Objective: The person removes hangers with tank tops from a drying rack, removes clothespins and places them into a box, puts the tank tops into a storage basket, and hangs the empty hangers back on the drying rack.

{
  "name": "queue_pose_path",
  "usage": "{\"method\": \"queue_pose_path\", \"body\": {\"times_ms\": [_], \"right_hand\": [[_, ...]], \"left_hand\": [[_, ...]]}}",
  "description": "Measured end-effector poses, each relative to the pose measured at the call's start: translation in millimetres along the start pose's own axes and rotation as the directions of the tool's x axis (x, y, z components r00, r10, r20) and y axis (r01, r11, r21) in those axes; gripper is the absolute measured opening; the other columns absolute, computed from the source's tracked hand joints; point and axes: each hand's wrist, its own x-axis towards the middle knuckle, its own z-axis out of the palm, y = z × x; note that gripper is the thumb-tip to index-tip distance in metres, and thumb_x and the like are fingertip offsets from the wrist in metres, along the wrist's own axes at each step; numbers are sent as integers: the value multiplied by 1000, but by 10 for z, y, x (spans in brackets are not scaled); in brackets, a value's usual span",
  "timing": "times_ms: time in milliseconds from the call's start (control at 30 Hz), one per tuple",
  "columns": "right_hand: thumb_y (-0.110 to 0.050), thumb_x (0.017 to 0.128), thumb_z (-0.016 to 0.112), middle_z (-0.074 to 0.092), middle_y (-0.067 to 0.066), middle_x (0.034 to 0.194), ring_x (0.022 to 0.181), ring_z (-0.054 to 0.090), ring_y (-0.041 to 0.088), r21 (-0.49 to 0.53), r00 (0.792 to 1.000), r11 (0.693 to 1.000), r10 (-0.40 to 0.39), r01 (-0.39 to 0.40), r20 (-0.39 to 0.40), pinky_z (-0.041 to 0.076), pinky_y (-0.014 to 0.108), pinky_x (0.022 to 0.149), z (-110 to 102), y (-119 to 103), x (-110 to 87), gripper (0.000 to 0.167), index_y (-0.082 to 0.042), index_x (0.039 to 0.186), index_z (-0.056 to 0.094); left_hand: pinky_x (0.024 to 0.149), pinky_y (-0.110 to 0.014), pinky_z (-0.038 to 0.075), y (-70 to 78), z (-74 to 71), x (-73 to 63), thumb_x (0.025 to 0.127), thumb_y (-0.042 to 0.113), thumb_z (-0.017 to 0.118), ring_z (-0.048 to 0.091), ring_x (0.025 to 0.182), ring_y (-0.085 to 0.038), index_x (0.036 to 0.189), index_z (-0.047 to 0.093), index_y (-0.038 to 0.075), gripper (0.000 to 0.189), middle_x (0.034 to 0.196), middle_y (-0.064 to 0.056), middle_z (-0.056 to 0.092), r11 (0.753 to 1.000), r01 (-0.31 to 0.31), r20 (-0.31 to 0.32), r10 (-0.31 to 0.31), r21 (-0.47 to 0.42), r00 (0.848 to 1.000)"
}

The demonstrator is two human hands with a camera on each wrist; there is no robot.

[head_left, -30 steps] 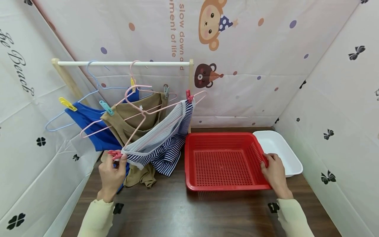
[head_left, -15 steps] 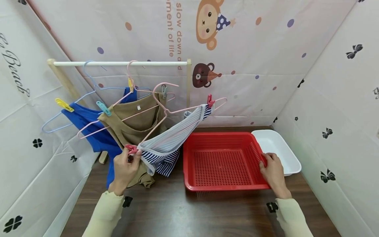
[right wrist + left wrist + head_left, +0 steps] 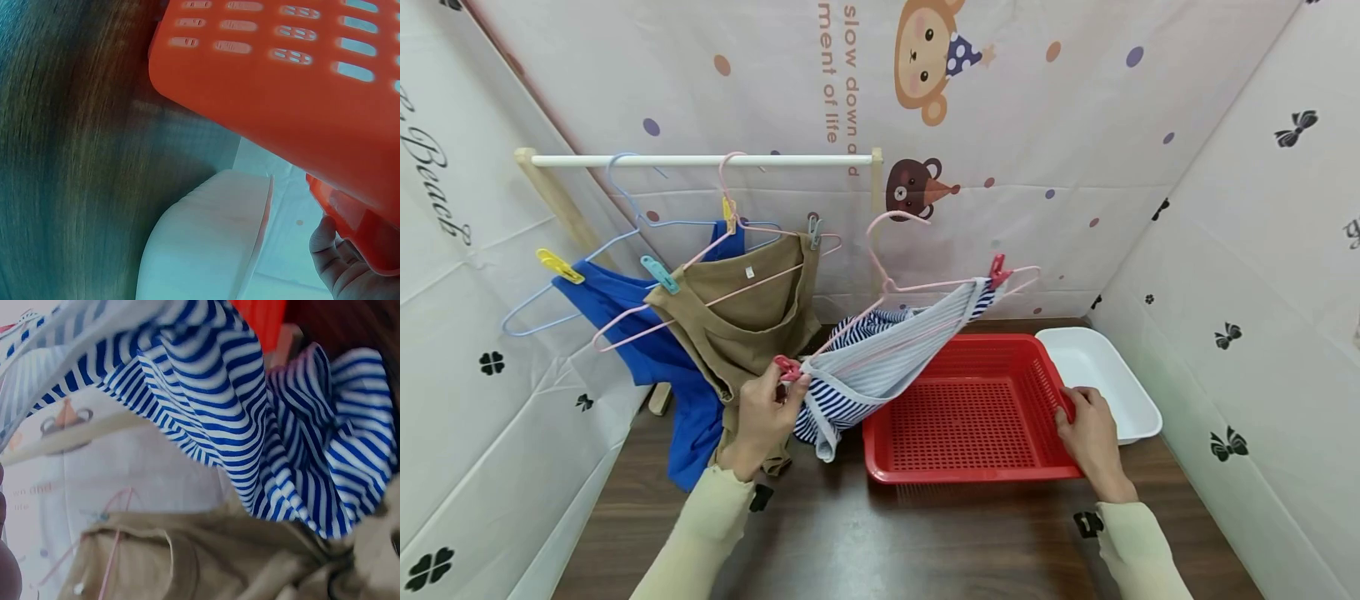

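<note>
My left hand point(image 3: 767, 421) pinches the near end of a pink hanger point(image 3: 925, 287), right by a red clothespin point(image 3: 787, 367). A blue-and-white striped shirt point(image 3: 887, 367) hangs tilted from this hanger, with a second red clothespin point(image 3: 997, 271) at its far end. The shirt overlaps the left part of the red basket point(image 3: 977, 477) in the head view. In the left wrist view the striped cloth point(image 3: 212, 394) droops in folds. On the basket's right rim, the thumb and fingers of my right hand point(image 3: 1090, 437) are curled over the edge. The basket's inside shows only its perforated bottom.
On the left stands a rack with a white rail point(image 3: 700, 161). From it hang a blue garment point(image 3: 617, 300) and a brown garment point(image 3: 752, 300), clipped to hangers. A white tub point(image 3: 1105, 375) stands right of the basket, near the wall sheet point(image 3: 1232, 333).
My left hand has carried the pink hanger and striped shirt rightward, away from the rack and partly over the basket. My right hand and the basket have stayed in place.
</note>
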Motion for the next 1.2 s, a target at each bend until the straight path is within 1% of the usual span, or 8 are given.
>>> {"method": "queue_pose_path", "body": {"times_ms": [167,267,433,600,733,933,1133,1200], "right_hand": [[-5,88,63,53,29,115,102,52,44,-1,1000,1000,0,0,2,46,61,85,0,-4,1,38,11,122,59],[-5,88,63,53,29,115,102,52,44,-2,1000,1000,3,-2,6,46,61,85,1,-7,-2,38,11,122,59],[-5,88,64,53,30,115,101,52,45,-3,1000,1000,-1,1,4,47,61,85,1,-1,5,38,12,122,59],[-5,88,64,54,30,114,101,53,44,0,1000,1000,-8,8,-3,47,60,84,2,10,14,38,12,122,59],[-6,89,63,53,30,116,102,53,44,-5,1000,1000,15,-14,23,47,61,85,-3,7,12,39,11,123,58],[-6,88,65,52,30,118,103,52,45,-12,999,999,35,-34,38,47,62,87,-6,6,15,41,12,124,58],[-6,86,67,53,30,117,102,52,45,-13,999,1000,28,-28,20,47,61,87,-3,4,12,42,12,123,58],[-5,86,67,53,30,117,102,52,45,-14,999,999,30,-30,20,48,61,87,-1,6,14,42,12,123,58]], "left_hand": [[53,-28,47,105,185,39,101,41,51,60,58,-16,96,62,0,43,73,-8,66,999,6,50,-4,-43,999],[56,-30,49,152,278,42,102,42,49,64,62,-18,96,62,2,43,76,-7,67,999,11,74,-8,-46,997],[51,-27,45,191,434,5,102,44,46,55,55,-12,90,58,5,43,69,-3,60,999,23,109,-19,-35,994],[46,-23,38,214,613,-34,103,44,43,43,51,-7,88,55,6,42,63,1,50,999,24,169,-17,-41,985],[47,-18,30,221,741,-79,104,40,45,35,52,-5,88,53,7,37,61,3,43,999,16,242,-3,-50,970],[49,-14,25,190,880,-178,99,27,58,33,53,-1,90,54,10,20,62,6,44,998,41,355,-20,-53,935],[50,-14,23,119,948,-276,96,23,63,32,53,-2,87,53,13,17,62,7,40,999,44,394,-30,-27,919],[51,-17,29,111,965,-294,96,24,63,38,56,-5,88,54,13,16,66,6,46,999,44,406,-36,-9,913]]}}
